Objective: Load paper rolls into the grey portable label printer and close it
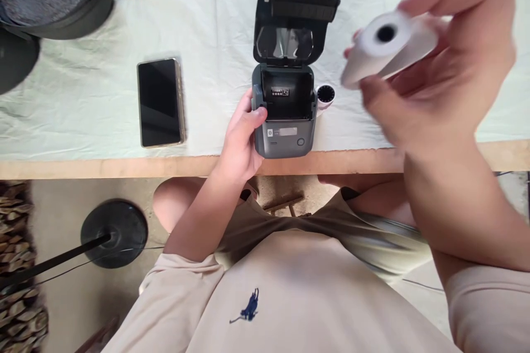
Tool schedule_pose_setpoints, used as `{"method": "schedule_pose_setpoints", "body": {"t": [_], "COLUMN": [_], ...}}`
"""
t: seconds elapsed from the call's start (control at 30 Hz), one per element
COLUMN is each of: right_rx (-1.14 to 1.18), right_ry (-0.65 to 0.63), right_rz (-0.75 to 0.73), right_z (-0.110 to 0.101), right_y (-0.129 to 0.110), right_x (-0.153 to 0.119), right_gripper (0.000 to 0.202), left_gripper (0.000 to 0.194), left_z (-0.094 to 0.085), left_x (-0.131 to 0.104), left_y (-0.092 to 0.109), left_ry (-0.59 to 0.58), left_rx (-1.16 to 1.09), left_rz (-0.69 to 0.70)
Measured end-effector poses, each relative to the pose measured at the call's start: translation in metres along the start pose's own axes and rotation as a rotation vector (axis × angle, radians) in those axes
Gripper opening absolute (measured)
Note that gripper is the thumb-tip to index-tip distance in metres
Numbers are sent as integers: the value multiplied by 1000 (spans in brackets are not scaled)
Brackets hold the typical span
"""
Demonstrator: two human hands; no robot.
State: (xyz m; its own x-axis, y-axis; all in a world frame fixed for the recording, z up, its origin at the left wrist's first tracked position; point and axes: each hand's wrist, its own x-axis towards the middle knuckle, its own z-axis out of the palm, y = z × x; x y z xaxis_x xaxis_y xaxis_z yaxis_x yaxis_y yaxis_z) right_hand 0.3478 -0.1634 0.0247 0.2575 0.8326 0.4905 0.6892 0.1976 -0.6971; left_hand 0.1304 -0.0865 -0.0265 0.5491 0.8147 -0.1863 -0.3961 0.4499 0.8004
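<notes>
Left hand (242, 146) grips an open, boxy grey plastic printer (285, 107); at its two o'clock, right hand (451, 77) holds a blurred white, probably paper, roll (366, 58).

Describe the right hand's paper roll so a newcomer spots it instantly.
Find the open grey printer at the near edge of the sheet-covered table. To its right, the right hand holds a white paper roll. Being held, with a loose strip standing off its side, sets it apart from the second roll beside the printer.
</notes>
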Motion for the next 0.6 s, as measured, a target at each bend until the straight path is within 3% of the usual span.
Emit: {"method": "schedule_pose_setpoints", "body": {"t": [0.07,0.17,0.23,0.33,0.47,0.6], "right_rx": [-74,-192,-278,-380,-295,-154], "right_ry": [-71,-211,-259,-244,-204,-292], "right_rz": [-130,-192,-173,-174,-231,-240], "right_z": [10,27,35,40,40,42], "right_y": [-18,-21,-14,-7,-13,-21], "right_x": [-3,-4,-3,-2,-8,-14], "right_gripper": [37,48,41,11,23,23], "left_gripper": [30,29,28,32,35,33], "left_z": [1,2,2,3,2,-1], "left_x": [-2,-4,-4,-4,-3,-3], "left_y": [-1,-2,-3,-2,1,2], "left_ry": [5,2,-14,-9,5,-16], "left_rx": [33,51,45,61,26,-1], "left_rz": [12,34,43,33,-18,-21]}}
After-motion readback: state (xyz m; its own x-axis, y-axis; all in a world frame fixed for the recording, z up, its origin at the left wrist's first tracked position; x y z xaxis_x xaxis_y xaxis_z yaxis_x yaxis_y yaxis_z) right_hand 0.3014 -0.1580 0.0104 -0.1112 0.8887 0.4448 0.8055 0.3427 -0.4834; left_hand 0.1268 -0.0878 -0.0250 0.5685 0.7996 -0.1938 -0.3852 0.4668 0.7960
